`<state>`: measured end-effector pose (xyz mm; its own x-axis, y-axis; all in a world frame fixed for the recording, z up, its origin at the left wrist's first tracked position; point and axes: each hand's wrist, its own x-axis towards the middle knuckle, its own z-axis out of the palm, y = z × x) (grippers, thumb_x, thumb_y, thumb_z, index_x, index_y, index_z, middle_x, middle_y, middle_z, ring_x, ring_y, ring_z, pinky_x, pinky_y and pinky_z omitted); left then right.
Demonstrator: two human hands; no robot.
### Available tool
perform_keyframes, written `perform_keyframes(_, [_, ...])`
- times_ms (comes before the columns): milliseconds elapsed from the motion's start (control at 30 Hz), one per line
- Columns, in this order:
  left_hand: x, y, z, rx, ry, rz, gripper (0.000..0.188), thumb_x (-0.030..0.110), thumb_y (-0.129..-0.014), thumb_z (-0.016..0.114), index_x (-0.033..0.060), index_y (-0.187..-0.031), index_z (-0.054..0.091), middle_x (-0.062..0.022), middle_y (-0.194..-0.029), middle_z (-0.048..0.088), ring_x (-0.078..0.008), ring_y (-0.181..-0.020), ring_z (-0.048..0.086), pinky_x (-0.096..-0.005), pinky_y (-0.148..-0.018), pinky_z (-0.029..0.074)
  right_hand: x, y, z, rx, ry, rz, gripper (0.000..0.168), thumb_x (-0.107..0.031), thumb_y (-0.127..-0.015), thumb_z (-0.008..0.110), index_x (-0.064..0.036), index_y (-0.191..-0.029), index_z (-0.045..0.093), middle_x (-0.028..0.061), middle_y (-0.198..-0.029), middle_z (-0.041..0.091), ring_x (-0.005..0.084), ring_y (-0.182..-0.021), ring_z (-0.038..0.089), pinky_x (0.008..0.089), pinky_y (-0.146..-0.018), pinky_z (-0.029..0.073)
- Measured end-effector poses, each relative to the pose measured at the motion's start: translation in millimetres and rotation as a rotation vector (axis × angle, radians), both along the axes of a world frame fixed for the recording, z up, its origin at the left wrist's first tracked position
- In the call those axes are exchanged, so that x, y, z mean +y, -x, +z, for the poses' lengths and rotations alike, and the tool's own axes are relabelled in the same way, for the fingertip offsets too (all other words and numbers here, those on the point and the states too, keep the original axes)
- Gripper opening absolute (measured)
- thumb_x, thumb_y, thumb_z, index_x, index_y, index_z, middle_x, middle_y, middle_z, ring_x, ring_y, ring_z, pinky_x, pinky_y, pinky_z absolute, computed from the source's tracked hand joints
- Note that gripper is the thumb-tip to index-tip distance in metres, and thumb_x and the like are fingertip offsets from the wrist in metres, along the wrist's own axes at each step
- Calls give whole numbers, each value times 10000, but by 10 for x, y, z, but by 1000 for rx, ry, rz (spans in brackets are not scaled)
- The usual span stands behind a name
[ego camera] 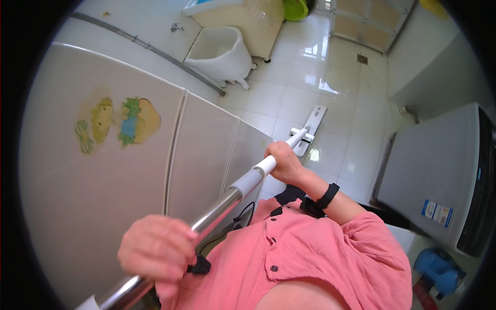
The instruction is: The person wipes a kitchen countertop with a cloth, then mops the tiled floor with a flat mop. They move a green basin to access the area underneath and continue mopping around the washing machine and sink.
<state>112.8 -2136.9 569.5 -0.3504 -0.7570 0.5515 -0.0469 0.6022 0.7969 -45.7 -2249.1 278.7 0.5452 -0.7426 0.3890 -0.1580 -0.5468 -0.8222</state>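
A flat mop with a white and metal handle (217, 211) runs diagonally from the lower left to its white flat head (318, 116), which lies on the tiled floor. My right hand (285, 162) is closed around the white lower part of the handle, above the head. Nearer to me, my left hand (157, 248) wraps around the metal part of the handle, its fingers slightly blurred. A small black clip (200, 265) shows beside that hand. The mop head's underside is hidden.
A white refrigerator (97, 186) with fruit-shaped stickers stands close on the left. Beyond it are a white tub (217, 50), a cream cabinet (259, 27) and a green basin (295, 9). A grey appliance (430, 166) stands right, near a floor drain (362, 59) and a blue object (438, 269).
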Motion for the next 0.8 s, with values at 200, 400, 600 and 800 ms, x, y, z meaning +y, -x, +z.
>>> perform_keyframes(200, [-178,-146,456,114,287,-70,168,287,-834,605,126,-821,556,-12,-514,536,-110,-471,570,-241,-536,480,-479,-510,519,75,-23,427,227,-60,-628,668,-91,-787,508,78,-746,538,313,-777,532,449,-774,397])
perform_keyframes(400, [-452,-312,736,-154,60,-5,196,254,-788,663,141,-941,617,-54,-528,567,-163,-496,613,-312,-538,522,-874,-919,316,-11,-13,367,223,-33,-630,662,-92,-784,512,65,-768,538,294,-810,532,450,-800,388])
perform_keyframes(600, [-977,-118,588,149,189,-16,114,199,-760,684,109,-801,626,-42,-495,544,-129,-439,555,-264,-482,490,-1496,-1222,138,-100,-136,714,219,-34,-644,656,-78,-810,519,85,-777,546,318,-792,528,411,-753,406])
perform_keyframes(800, [-1577,67,544,-98,51,399,322,345,-835,612,50,-863,488,-22,-527,477,-132,-442,488,-282,-482,495,-2390,-1288,15,-69,197,890,192,-58,-667,642,-84,-825,536,97,-805,567,321,-810,541,462,-778,398])
